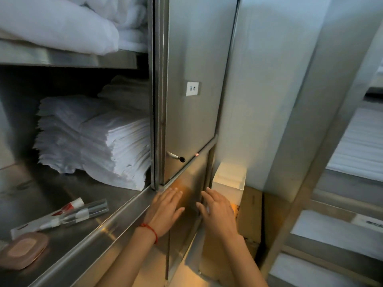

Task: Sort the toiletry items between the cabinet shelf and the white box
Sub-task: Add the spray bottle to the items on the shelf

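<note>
On the steel cabinet shelf (pixel 97 195) at lower left lie a pink soap case (pixel 21 252), a red-and-white toothpaste tube (pixel 48 217) and a clear pack of toothbrushes (pixel 87 212). The open white box (pixel 228 188) stands to the right of the cabinet, on cardboard cartons. My left hand (pixel 165 210), with a red string at the wrist, is stretched out flat in front of the lower cabinet panel and holds nothing. My right hand (pixel 217 212) is also flat and empty, just left of and below the white box.
Stacks of folded white paper bags (pixel 93 139) fill the back of the shelf. White linen (pixel 62 23) lies on the shelf above. The cabinet door (pixel 194 90) has a small latch handle (pixel 176 156). Brown cartons (pixel 249 216) sit below the box. A steel rack (pixel 339 183) stands at right.
</note>
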The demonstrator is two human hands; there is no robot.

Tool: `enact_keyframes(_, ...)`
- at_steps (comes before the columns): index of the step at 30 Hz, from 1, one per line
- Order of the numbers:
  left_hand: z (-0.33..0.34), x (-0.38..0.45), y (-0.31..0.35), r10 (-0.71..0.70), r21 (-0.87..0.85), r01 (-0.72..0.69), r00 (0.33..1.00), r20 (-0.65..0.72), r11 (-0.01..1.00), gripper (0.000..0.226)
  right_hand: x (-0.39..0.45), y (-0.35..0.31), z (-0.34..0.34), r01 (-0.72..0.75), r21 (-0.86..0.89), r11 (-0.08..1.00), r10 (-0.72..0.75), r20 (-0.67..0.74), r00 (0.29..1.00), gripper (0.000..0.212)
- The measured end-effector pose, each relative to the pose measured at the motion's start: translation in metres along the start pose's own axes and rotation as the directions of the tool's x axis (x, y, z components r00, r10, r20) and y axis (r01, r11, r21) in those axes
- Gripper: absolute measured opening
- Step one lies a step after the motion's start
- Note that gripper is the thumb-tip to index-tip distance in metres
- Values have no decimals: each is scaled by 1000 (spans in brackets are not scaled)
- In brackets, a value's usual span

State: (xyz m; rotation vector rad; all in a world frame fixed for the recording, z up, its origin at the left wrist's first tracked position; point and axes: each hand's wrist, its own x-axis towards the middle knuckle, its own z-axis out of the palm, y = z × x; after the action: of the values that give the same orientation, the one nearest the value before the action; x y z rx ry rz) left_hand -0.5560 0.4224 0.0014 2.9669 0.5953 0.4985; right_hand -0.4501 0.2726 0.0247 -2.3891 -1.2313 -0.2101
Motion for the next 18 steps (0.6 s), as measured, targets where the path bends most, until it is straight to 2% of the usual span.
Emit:
enact_keyframes(8, 6, 47, 68, 145, 0, -146, 987, 67, 989, 55, -12, 68, -27, -124, -141, 982, 117, -56, 992, 46)
enact_keyframes(18, 34, 102, 159, 344, -6, -344, 937, 56, 939, 54, -35, 152, -64, -337, -177, 925, 317, -131, 939, 49)
